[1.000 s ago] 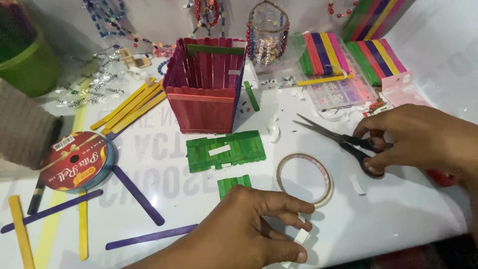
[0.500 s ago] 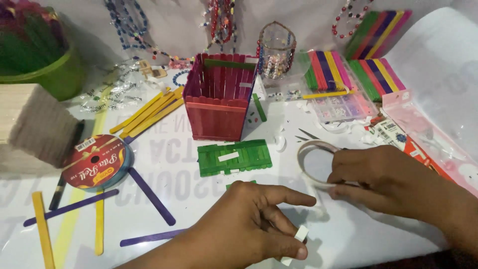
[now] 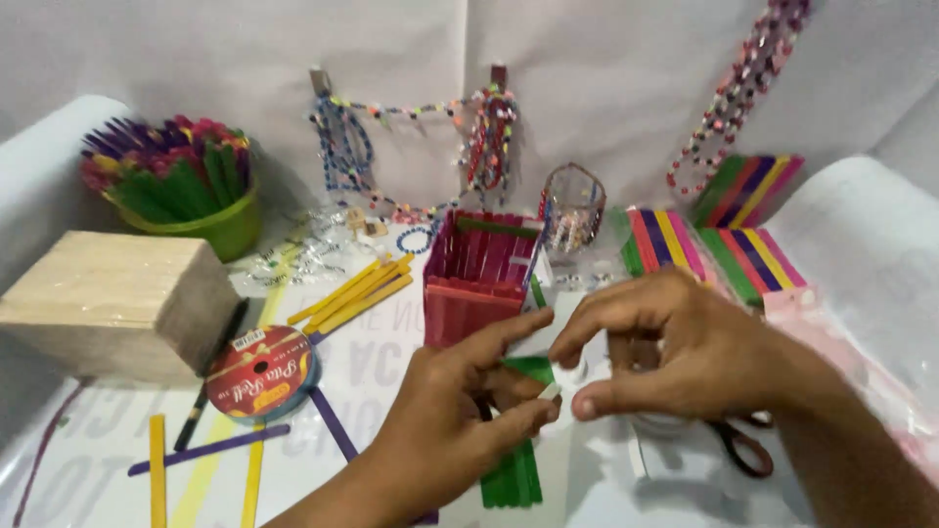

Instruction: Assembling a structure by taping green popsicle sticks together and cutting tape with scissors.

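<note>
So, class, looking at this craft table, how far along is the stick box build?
Done: the pink stick box stands with its walls assembled. In hand: the left hand and right hand meet over a small white piece, apparently tape, above a green stick panel. Left: that green panel is not yet on the box, and loose yellow sticks lie unused beside it.

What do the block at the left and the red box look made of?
Block: pale, unfinished wood, going by faint grain and matte faces. Red box: flat craft sticks side by side, probably dyed wood; the vertical slats show, finish matte.
</note>
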